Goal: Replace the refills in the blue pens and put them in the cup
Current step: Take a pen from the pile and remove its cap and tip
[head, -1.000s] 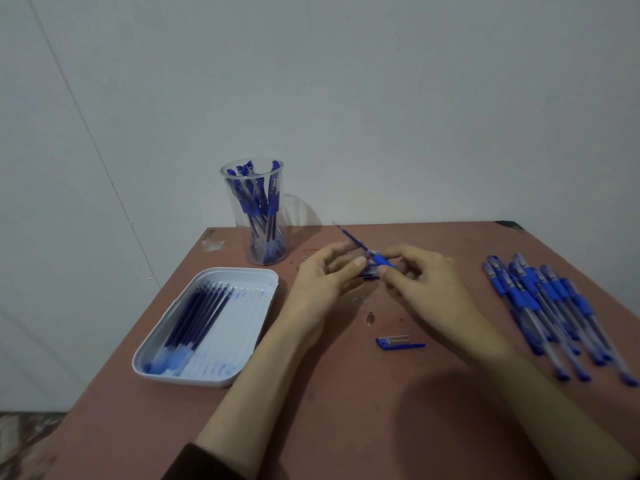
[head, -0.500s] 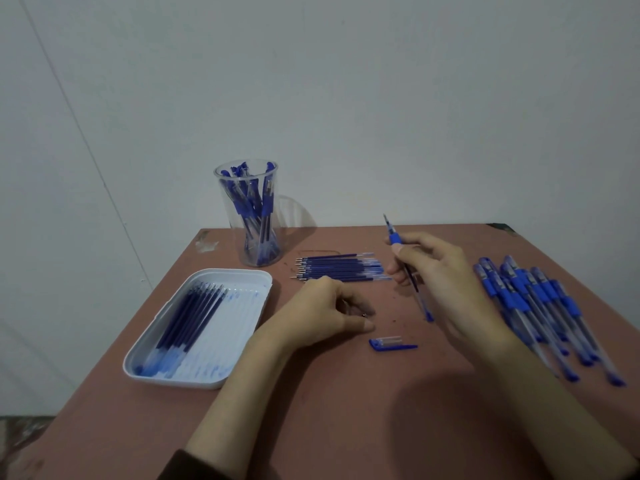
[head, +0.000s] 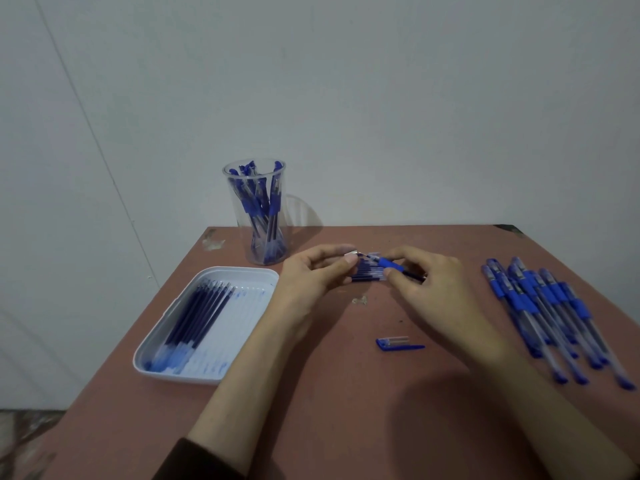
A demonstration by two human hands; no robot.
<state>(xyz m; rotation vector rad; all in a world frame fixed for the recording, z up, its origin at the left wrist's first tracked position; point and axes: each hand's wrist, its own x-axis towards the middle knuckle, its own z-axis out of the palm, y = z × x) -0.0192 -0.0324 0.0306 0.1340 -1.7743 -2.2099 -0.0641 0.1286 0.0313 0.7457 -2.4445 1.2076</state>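
pinching small pale tip piece (head: 352, 252), left hand (head: 311, 280); right hand (head: 427, 284) grips pen (head: 387, 263) by blue sleeve. likely refitting tip: keep axes aligned, twist gently.

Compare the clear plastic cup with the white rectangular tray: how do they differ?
The clear plastic cup is tall, see-through; the white rectangular tray is shallow, opaque. The cup holds blue pens standing; the tray holds dark refills lying flat. Both rest on the reddish table.
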